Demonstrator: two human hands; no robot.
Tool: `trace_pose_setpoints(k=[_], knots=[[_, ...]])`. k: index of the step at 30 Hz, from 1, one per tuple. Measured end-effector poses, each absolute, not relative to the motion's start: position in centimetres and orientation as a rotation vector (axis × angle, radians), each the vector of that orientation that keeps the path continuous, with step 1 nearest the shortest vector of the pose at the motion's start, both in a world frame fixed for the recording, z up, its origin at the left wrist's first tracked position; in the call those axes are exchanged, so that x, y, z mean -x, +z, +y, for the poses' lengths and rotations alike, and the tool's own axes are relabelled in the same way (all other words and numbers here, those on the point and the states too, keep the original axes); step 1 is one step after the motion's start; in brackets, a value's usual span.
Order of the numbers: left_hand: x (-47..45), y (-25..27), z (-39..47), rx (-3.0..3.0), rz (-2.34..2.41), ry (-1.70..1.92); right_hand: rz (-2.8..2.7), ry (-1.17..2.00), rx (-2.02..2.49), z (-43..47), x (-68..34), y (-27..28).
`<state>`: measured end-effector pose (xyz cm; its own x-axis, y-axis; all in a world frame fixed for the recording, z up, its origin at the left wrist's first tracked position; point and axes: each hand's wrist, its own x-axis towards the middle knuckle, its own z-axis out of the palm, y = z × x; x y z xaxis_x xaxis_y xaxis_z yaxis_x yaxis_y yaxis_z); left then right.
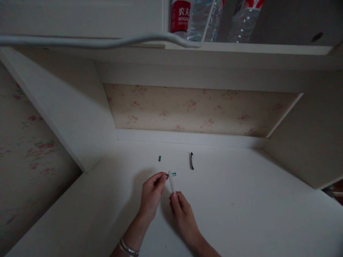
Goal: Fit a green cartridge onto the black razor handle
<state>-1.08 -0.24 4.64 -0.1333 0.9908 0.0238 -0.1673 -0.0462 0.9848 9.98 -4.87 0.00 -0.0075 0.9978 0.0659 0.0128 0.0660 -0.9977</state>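
My right hand closes around the lower end of a slim white stick, which points up and slightly left. At the stick's upper end, a small dark green-and-black strip shows on both sides of it. My left hand pinches the strip's left end between thumb and fingers. Whether strip and stick are joined or only touching, I cannot tell. Beyond my hands lie a small green-and-black rectangular piece and, further right, a thin curved black piece.
Both hands are above a white desktop with side panels and a floral back wall. Overhead, a shelf holds several water bottles. A thick pale cable runs across the shelf front.
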Motion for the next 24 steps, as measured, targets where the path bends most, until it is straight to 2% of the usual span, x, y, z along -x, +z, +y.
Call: trace_pose_setpoints(k=[9, 13, 20, 24], knots=[[1.14, 4.91, -0.27, -1.057, 1.169, 1.399, -1.143, 1.164, 1.17, -4.57, -10.09, -0.58], [1.13, 4.72, -0.16, -1.038, 1.183, 1.408, -1.292, 1.214, 1.132, -4.9, -9.67, -0.46], [1.16, 4.52, -0.11, -1.055, 1.165, 1.391, -1.145, 1.118, 1.173, -4.45, -9.9, -0.95], [1.17, 4.43, -0.14, -1.085, 1.192, 1.386, -1.247, 1.198, 1.153, -4.77, -9.68, -0.59]])
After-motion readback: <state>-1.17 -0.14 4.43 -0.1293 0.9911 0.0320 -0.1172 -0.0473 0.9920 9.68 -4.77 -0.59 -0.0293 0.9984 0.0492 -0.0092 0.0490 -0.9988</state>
